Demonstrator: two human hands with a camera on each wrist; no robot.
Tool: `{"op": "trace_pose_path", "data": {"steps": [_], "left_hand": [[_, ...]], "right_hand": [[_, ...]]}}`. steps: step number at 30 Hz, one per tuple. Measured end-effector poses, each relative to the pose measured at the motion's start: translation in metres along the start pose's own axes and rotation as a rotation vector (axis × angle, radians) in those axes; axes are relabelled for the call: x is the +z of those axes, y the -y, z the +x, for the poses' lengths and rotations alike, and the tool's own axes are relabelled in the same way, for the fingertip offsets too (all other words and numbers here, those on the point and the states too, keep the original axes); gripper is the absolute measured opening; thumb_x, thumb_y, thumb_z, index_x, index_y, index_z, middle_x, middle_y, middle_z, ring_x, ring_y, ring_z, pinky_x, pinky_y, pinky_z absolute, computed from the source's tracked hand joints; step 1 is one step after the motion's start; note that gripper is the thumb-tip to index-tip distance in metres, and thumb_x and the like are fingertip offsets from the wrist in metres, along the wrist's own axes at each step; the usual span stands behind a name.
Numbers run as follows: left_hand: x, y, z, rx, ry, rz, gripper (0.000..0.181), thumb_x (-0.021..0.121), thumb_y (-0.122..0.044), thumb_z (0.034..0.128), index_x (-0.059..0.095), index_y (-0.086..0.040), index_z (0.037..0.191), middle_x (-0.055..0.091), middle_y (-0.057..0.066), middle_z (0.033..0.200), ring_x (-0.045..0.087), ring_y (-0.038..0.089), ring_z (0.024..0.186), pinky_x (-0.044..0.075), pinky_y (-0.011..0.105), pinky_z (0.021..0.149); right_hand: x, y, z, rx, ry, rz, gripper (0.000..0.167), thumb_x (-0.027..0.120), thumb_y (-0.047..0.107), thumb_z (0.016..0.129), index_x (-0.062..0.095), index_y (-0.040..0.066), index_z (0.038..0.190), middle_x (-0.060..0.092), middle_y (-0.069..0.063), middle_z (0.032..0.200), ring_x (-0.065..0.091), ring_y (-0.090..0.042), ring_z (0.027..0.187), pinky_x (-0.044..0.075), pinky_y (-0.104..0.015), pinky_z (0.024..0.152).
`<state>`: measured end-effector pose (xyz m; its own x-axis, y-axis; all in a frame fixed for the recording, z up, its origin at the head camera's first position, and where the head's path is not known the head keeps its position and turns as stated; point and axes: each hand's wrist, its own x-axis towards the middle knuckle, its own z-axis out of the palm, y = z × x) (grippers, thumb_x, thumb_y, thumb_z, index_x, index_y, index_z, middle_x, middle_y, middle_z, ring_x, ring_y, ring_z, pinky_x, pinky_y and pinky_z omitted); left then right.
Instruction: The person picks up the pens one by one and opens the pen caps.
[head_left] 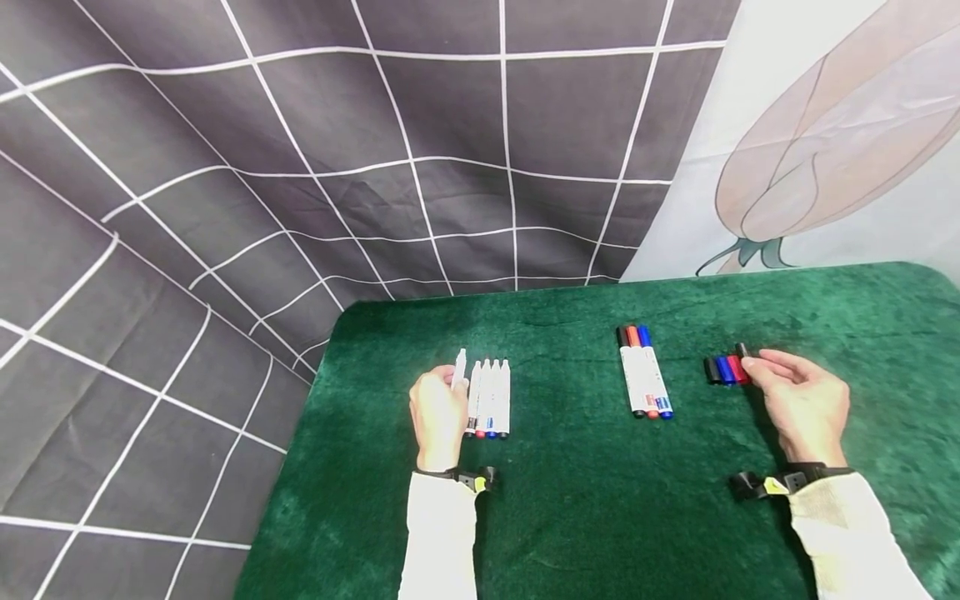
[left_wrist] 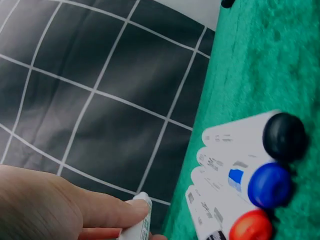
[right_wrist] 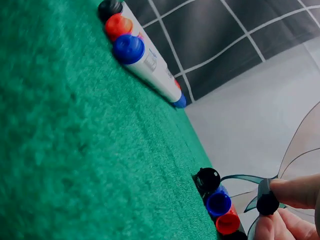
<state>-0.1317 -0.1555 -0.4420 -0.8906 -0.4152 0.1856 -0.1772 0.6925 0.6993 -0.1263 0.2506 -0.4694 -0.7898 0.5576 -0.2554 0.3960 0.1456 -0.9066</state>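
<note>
Nearest my remote station, two pale sleeves point(head_left: 441, 533) are extending over the green tabletop point(head_left: 570, 517). In its left half I am holding a white marker point(head_left: 460, 367), the left hand's point(head_left: 438, 417) thumb and fingers clamping on it. Toward the right edge I am pinching a black cap point(right_wrist: 268, 204) between the right hand's point(head_left: 810, 404) thumb and fingers. Just right of the left hand, four white markers point(head_left: 494, 396) are lying in a row, coloured ends pointing nearward. Between the hands, three capped markers point(head_left: 643, 379) are lying side by side, black, red and blue caps pointing toward the far edge. Just left of the right hand, a row of loose caps point(head_left: 725, 370) is showing black, blue and red. Beyond the far edge, a dark gridded curtain point(head_left: 450, 108) is hanging, a white printed panel point(head_left: 678, 237) adjoining it at right.
</note>
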Motion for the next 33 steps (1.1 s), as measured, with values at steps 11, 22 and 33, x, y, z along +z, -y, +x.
{"op": "trace_pose_path", "data": {"steps": [11,22,33], "left_hand": [[0.008,0.008,0.0,-0.086,0.035,0.09,0.015,0.07,-0.005,0.088,0.077,-0.002,0.101,0.075,0.014,0.094,0.07,0.035,0.088,0.052,0.049,0.078],[0.009,0.011,0.0,-0.089,0.071,0.117,0.015,0.068,-0.006,0.0878,0.079,-0.002,0.098,0.075,0.014,0.094,0.07,0.035,0.086,0.053,0.049,0.076],[0.01,0.012,0.0,-0.093,0.078,0.1,0.015,0.066,-0.007,0.0893,0.078,-0.001,0.097,0.075,0.015,0.094,0.07,0.036,0.086,0.053,0.05,0.076]], "right_hand": [[-0.003,-0.006,0.006,0.034,0.012,0.035,0.014,0.08,0.031,0.086,0.069,0.032,0.094,0.063,0.028,0.063,0.06,0.004,0.054,0.044,-0.02,0.045],[-0.005,-0.007,0.012,0.104,-0.037,0.26,0.015,0.082,0.02,0.084,0.073,0.031,0.08,0.067,0.017,0.061,0.06,-0.002,0.049,0.045,-0.019,0.043],[-0.008,-0.01,0.013,0.087,0.006,0.048,0.013,0.075,0.029,0.09,0.065,0.036,0.085,0.064,0.021,0.06,0.06,-0.002,0.05,0.045,-0.022,0.043]]}}
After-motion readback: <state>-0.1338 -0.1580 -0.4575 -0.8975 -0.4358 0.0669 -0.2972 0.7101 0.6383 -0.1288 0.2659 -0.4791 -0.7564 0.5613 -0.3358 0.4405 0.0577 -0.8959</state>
